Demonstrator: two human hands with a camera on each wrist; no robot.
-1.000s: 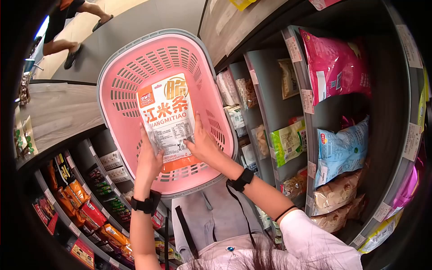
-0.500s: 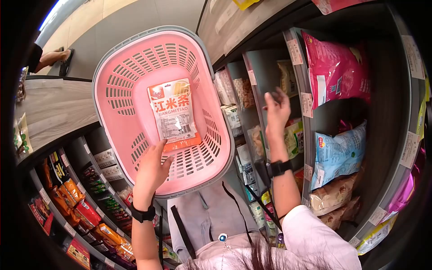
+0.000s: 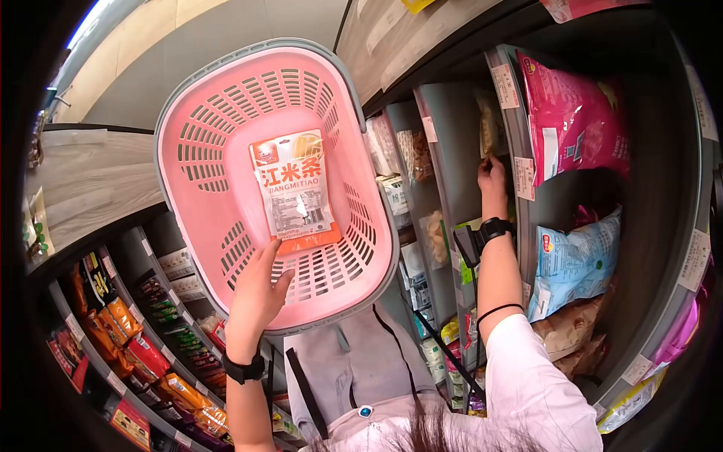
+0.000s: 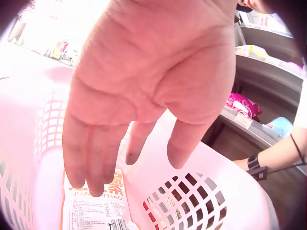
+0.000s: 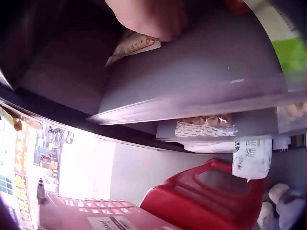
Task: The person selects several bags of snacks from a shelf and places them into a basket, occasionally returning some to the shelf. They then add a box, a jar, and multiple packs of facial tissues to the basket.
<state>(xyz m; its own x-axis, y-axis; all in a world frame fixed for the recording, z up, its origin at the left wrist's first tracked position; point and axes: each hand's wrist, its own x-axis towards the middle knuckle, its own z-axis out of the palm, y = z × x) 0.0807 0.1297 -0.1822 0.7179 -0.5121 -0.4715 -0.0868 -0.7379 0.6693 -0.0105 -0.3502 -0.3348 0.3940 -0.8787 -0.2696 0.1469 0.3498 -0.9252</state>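
A white and orange snack bag (image 3: 295, 188) lies flat in the pink basket (image 3: 218, 83). My left hand (image 3: 256, 294) reaches over the basket's near side, fingers extended by the bag's lower edge; contact is unclear. In the left wrist view the palm (image 4: 153, 72) and loosely straight fingers hold nothing. On the right, inside a shelf compartment, my right hand (image 3: 493, 184) has its fingers curled at the lower end of a brownish packet (image 3: 489, 124). The right wrist view shows that hand (image 5: 153, 17) against the packet (image 5: 134, 47), fingertips hidden.
Grey dividers separate the shelf compartments. A pink bag (image 3: 576, 124) and a blue bag (image 3: 576, 248) lie right of my right forearm. Lower left, shelves hold orange and red packs (image 3: 147, 354). The right wrist view has a red plastic object (image 5: 201, 196) beside the basket.
Both hands have let go of the snack bag, which now rests in the basket. My right hand has moved right into the shelf, to the brownish packet, which looks narrower and turned.
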